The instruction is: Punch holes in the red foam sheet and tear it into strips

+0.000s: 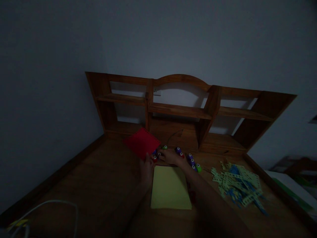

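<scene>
Held up in my left hand (147, 168) is a flat red sheet (142, 143), tilted, with small holes along one edge. My right hand (170, 156) reaches in from the right, its fingers closed around a small dark ball with an eye-like spot (159, 154). A red eye ball (155, 158) lies between the two hands, and a green one (164, 147) sits just behind my right fingers. Further right are several more purple, red and green eye balls (191, 161). A pale yellow rectangular pad (170, 188) lies below my hands. The light is dim.
On the right of the wooden desk (99, 178) lies a pile of pale green and blue plastic pieces (237, 183). A wooden shelf unit (180, 110) stands along the back against the wall. A white cable (54, 201) curves at the lower left.
</scene>
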`<act>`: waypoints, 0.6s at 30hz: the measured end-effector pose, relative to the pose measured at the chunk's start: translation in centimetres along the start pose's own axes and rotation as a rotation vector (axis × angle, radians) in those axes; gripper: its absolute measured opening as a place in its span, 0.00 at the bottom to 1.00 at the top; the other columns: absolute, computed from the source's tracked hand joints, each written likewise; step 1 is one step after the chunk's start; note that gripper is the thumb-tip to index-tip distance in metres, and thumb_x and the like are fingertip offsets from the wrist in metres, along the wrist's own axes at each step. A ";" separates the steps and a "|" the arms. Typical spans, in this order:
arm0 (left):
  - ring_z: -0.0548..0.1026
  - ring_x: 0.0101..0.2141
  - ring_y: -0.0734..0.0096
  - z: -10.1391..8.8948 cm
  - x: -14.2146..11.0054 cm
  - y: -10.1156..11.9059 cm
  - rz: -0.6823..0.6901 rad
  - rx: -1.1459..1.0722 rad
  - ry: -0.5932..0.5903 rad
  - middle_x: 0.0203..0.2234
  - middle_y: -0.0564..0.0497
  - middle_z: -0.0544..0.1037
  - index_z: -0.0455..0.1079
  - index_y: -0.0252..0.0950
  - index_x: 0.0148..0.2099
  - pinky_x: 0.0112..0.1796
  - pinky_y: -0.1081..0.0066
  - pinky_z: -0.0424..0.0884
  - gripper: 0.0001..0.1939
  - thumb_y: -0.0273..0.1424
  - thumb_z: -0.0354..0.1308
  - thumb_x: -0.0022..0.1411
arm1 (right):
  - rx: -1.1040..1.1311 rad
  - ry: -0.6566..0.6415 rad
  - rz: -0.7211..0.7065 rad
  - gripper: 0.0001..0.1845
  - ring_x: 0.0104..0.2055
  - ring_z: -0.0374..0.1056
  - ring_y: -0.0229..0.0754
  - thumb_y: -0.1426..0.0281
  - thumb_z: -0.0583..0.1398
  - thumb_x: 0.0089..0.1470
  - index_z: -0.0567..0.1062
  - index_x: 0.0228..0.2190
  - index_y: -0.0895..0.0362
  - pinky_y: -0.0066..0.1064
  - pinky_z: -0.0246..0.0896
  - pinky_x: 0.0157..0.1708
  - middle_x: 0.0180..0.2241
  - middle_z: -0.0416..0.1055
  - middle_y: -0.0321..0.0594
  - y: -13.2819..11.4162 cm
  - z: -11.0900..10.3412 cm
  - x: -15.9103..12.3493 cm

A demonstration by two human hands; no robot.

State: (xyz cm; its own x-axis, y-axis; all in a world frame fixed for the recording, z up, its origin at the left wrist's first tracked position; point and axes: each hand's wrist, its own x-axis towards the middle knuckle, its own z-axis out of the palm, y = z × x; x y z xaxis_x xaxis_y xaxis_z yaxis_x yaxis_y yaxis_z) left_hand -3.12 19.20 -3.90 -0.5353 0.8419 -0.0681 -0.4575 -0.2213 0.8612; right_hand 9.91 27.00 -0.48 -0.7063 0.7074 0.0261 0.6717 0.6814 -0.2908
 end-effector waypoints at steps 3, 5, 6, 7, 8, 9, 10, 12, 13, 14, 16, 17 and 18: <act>0.58 0.14 0.83 -0.1 0.1 -0.3 -0.014 0.000 0.001 0.16 0.59 0.63 0.63 0.34 0.27 0.16 0.80 0.53 0.20 0.46 0.61 0.51 | -0.028 0.019 0.017 0.19 0.41 0.70 0.47 0.60 0.53 0.59 0.65 0.49 0.54 0.32 0.56 0.36 0.43 0.73 0.48 0.0 0.2 0.0; 0.57 0.14 0.83 -0.1 0.0 -0.3 -0.020 -0.006 -0.003 0.15 0.59 0.63 0.62 0.34 0.27 0.16 0.80 0.52 0.20 0.46 0.61 0.52 | -0.041 0.028 0.029 0.22 0.42 0.70 0.49 0.58 0.52 0.59 0.61 0.52 0.56 0.33 0.57 0.36 0.45 0.72 0.51 0.1 0.4 0.0; 0.57 0.14 0.83 0.0 -0.1 -0.3 -0.017 -0.013 -0.004 0.15 0.59 0.62 0.61 0.34 0.27 0.16 0.80 0.52 0.20 0.46 0.61 0.52 | -0.044 0.028 0.033 0.23 0.42 0.70 0.49 0.58 0.52 0.59 0.60 0.52 0.57 0.33 0.57 0.35 0.45 0.71 0.52 0.1 0.5 0.0; 0.57 0.13 0.83 0.0 -0.2 -0.2 -0.012 -0.019 -0.004 0.15 0.60 0.61 0.61 0.35 0.27 0.16 0.80 0.52 0.20 0.46 0.61 0.52 | -0.045 0.027 0.035 0.23 0.42 0.70 0.49 0.58 0.52 0.59 0.60 0.52 0.57 0.33 0.57 0.35 0.45 0.71 0.52 0.1 0.6 0.0; 0.56 0.13 0.83 0.1 -0.3 0.0 -0.005 -0.024 -0.003 0.14 0.60 0.61 0.61 0.35 0.27 0.16 0.80 0.52 0.20 0.46 0.61 0.52 | -0.045 0.023 0.035 0.23 0.42 0.70 0.48 0.58 0.52 0.59 0.60 0.52 0.56 0.32 0.57 0.35 0.45 0.72 0.51 0.2 0.6 0.1; 0.56 0.13 0.83 0.1 -0.5 0.1 0.001 -0.025 -0.003 0.14 0.60 0.61 0.61 0.35 0.27 0.16 0.80 0.52 0.20 0.46 0.61 0.52 | -0.042 0.019 0.035 0.23 0.42 0.70 0.48 0.59 0.52 0.59 0.60 0.52 0.56 0.31 0.57 0.34 0.45 0.72 0.51 0.2 0.7 0.1; 0.56 0.13 0.83 0.2 -0.6 0.3 0.004 -0.022 0.000 0.14 0.60 0.61 0.61 0.35 0.27 0.16 0.80 0.52 0.20 0.46 0.60 0.52 | -0.039 0.016 0.035 0.23 0.41 0.70 0.48 0.59 0.52 0.59 0.60 0.52 0.56 0.31 0.57 0.34 0.44 0.72 0.50 0.3 0.7 0.1; 0.58 0.14 0.83 0.2 -0.7 0.5 0.003 -0.017 0.006 0.15 0.59 0.62 0.61 0.34 0.26 0.16 0.80 0.53 0.20 0.46 0.60 0.51 | -0.029 0.012 0.036 0.22 0.41 0.71 0.48 0.59 0.52 0.59 0.60 0.51 0.56 0.30 0.57 0.32 0.43 0.72 0.50 0.4 0.7 0.2; 0.58 0.14 0.83 0.3 -0.7 0.5 -0.001 -0.013 0.010 0.15 0.59 0.63 0.61 0.34 0.26 0.17 0.80 0.53 0.20 0.46 0.61 0.51 | -0.023 0.012 0.037 0.22 0.41 0.71 0.48 0.59 0.52 0.59 0.61 0.51 0.56 0.30 0.57 0.32 0.43 0.73 0.50 0.5 0.7 0.2; 0.58 0.14 0.83 0.2 -0.6 0.5 -0.008 -0.010 0.017 0.15 0.58 0.63 0.61 0.34 0.26 0.16 0.80 0.53 0.20 0.46 0.61 0.50 | -0.016 0.013 0.038 0.21 0.40 0.71 0.48 0.59 0.53 0.59 0.61 0.51 0.56 0.30 0.57 0.32 0.43 0.73 0.50 0.5 0.7 0.3; 0.58 0.14 0.83 0.1 -0.3 0.3 -0.019 -0.003 0.035 0.15 0.58 0.63 0.62 0.34 0.25 0.16 0.79 0.53 0.21 0.47 0.61 0.50 | -0.003 0.017 0.042 0.21 0.40 0.71 0.47 0.59 0.54 0.59 0.62 0.50 0.56 0.30 0.57 0.33 0.43 0.73 0.49 0.6 0.6 0.3; 0.58 0.14 0.83 0.0 -0.1 0.1 -0.020 0.000 0.045 0.15 0.58 0.63 0.62 0.34 0.25 0.16 0.79 0.53 0.21 0.47 0.61 0.50 | 0.004 0.020 0.043 0.20 0.40 0.70 0.47 0.59 0.54 0.58 0.63 0.49 0.56 0.30 0.58 0.33 0.42 0.73 0.49 0.5 0.5 0.3; 0.58 0.14 0.83 -0.1 0.0 -0.2 -0.021 0.006 0.049 0.14 0.59 0.62 0.62 0.34 0.25 0.16 0.79 0.53 0.21 0.47 0.61 0.50 | 0.010 0.023 0.043 0.19 0.41 0.70 0.46 0.60 0.55 0.58 0.63 0.49 0.55 0.30 0.58 0.34 0.43 0.73 0.48 0.5 0.4 0.4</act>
State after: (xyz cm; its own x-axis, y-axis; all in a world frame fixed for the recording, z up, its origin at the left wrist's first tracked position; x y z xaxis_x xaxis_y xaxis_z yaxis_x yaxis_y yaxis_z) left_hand -3.17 19.21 -4.11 -0.5601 0.8210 -0.1104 -0.4644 -0.2008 0.8626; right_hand 9.92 27.53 -1.03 -0.6715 0.7401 0.0357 0.6989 0.6486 -0.3014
